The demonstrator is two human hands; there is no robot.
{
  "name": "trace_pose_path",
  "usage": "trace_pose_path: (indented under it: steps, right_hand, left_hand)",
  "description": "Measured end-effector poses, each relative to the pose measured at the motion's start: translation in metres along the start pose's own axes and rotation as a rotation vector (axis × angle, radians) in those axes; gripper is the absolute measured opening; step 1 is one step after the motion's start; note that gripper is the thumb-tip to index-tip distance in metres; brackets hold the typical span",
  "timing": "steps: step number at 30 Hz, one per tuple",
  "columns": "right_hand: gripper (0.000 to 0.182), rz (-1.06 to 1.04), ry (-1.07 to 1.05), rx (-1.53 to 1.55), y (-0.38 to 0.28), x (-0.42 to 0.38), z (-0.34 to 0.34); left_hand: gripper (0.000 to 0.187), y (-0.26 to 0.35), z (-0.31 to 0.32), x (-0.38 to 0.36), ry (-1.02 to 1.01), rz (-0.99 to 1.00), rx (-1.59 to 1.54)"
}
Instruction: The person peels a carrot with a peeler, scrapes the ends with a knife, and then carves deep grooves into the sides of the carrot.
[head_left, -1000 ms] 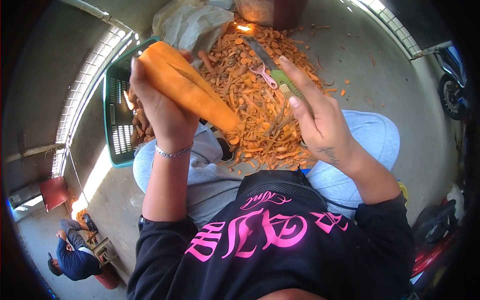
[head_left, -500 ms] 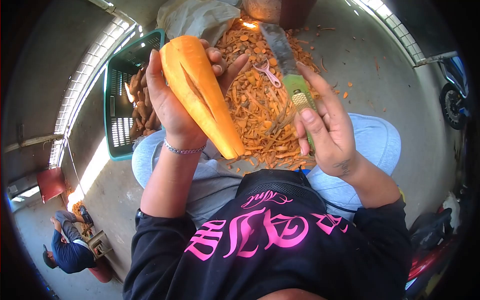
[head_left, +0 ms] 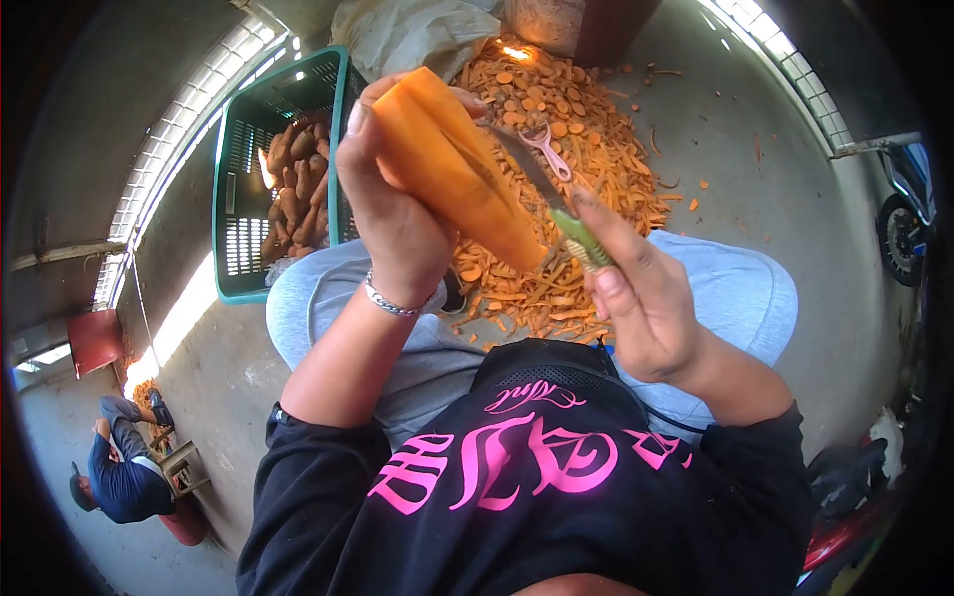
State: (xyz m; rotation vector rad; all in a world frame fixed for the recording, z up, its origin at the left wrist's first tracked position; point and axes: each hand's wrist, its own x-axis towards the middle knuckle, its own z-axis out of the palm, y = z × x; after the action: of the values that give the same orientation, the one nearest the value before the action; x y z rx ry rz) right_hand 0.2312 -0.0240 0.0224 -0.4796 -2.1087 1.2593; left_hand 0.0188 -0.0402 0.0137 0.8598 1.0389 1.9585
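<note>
A large peeled carrot [head_left: 452, 164] rests in my left hand [head_left: 397, 214], its thick end up and its narrow end slanting down to the right. A dark lengthwise split runs along its side. My right hand [head_left: 641, 298] is closed round the green handle of a knife [head_left: 576, 233], index finger stretched along it. The dark blade points up and to the left, close beside the carrot, and its tip overlaps the carrot's far side in this view. Under both hands, a pink peeler [head_left: 547, 154] lies on a heap of carrot peelings and cut ends [head_left: 596, 184].
To the left stands a green plastic crate [head_left: 224, 199] with unpeeled carrots [head_left: 298, 189]. A whitish sack [head_left: 412, 40] and a bucket [head_left: 545, 25] are beyond the heap. Another person [head_left: 124, 482] sits at the far left. A motorcycle wheel [head_left: 897, 238] shows at the right.
My left hand has turned the carrot and shifted it right. My right hand has lowered the knife and tilted its blade leftward, bringing it near the carrot.
</note>
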Motion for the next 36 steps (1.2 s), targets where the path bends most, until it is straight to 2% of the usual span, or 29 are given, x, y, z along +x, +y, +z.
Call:
trace_pose_path:
  steps: [3,6,9,21,24,27,36]
  right_hand:
    - [0.060,-0.078,-0.006,-0.096,0.007,-0.004,0.008]
    - [0.056,-0.064,-0.051,-0.166,0.005,-0.003,0.009]
    - [0.054,-0.098,-0.054,-0.206,0.009,-0.003,0.012]
    - [0.062,-0.097,-0.016,-0.164,0.007,-0.001,0.015]
    - [0.063,-0.094,-0.020,-0.142,0.007,0.000,0.015]
    - [0.064,-0.092,-0.024,-0.135,0.005,0.001,0.015]
    - [0.069,-0.075,0.004,-0.175,0.006,0.002,0.017]
  left_hand:
    - [0.051,-0.001,0.007,-0.004,0.044,0.027,-0.041]
    - [0.060,-0.002,0.005,-0.006,0.062,0.023,-0.080]
    - [0.049,-0.003,0.005,-0.005,0.048,0.043,-0.117]
    - [0.049,-0.002,0.002,-0.007,0.053,-0.018,-0.204]
    - [0.061,-0.005,0.000,-0.007,0.067,-0.049,-0.239]
    - [0.049,-0.003,0.002,-0.007,0.054,-0.045,-0.205]
    - [0.048,-0.004,0.005,-0.012,0.043,-0.005,-0.152]
